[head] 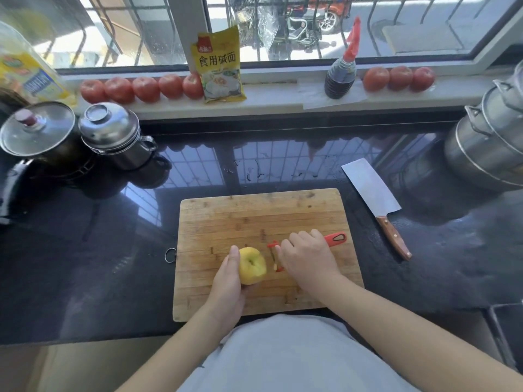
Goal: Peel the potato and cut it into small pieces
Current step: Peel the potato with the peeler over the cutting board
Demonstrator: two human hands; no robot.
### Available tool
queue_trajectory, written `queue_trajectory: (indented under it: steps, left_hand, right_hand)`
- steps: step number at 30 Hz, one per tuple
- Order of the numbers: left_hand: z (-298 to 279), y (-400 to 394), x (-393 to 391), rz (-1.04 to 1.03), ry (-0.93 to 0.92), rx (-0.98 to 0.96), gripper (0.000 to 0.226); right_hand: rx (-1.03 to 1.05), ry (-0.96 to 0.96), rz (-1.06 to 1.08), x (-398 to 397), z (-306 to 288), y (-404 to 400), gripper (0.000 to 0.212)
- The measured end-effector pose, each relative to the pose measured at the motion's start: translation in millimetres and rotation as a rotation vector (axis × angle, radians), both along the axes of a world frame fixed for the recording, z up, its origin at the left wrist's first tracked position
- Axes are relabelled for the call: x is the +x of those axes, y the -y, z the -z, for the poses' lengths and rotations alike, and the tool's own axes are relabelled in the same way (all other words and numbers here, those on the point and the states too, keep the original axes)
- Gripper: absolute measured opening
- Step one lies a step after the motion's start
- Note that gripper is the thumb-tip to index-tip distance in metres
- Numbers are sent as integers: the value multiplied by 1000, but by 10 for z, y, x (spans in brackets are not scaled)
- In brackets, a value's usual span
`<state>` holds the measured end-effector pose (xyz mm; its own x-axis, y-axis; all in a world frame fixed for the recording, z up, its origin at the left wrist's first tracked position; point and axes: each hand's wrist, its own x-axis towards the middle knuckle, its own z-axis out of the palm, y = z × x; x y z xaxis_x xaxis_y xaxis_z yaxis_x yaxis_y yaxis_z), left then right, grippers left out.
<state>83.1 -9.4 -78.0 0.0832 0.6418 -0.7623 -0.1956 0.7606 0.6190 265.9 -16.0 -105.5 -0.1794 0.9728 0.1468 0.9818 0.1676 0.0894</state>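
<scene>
Over the cutting board (254, 216), yellow potato (252, 265), smooth, dimpled, peeled

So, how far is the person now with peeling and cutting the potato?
The side of the round yellow potato that shows looks peeled bare; its far side is hidden. The left hand holds it over the wooden cutting board, and the right hand grips the red-handled peeler beside it. Cutting is all left: the potato is whole, and the wooden-handled steel cleaver lies untouched on the black counter.

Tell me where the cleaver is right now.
In the head view, the cleaver lies flat on the dark counter, just right of the cutting board, untouched by either hand.
</scene>
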Motion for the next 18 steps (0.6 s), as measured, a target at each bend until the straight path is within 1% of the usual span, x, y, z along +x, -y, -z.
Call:
queue_trajectory:
  steps: [3, 8, 11, 12, 14, 15, 17, 18]
  left_hand:
    - [-32, -22, -42, -62, 61, -85, 41]
    - [-78, -37, -102, -168, 240, -234, 63]
    - [-110, -57, -123, -131, 281, -250, 72]
    - [-109, -65, -133, -111, 287, -254, 72]
    - [-115, -81, -147, -58, 308, -252, 66]
    - [-126, -88, -160, -24, 319, -248, 58]
    - [-156, -117, -179, 53, 330, -214, 45]
    - [-175, -118, -174, 83, 321, -203, 43]
  right_hand:
    - [-145, 71, 108, 213, -4, -115, 48]
    - [-299, 53, 159, 193, -141, -195, 40]
    - [-236, -4, 209, 197, -212, -174, 37]
    - [-257, 1, 210, 214, -208, -149, 36]
    - [-353, 10, 183, 290, -106, -74, 37]
    - [-353, -35, 177, 322, -71, -14, 40]
    - [-251, -109, 159, 335, -100, 62, 45]
    - [-204, -139, 128, 326, -136, 89, 46]
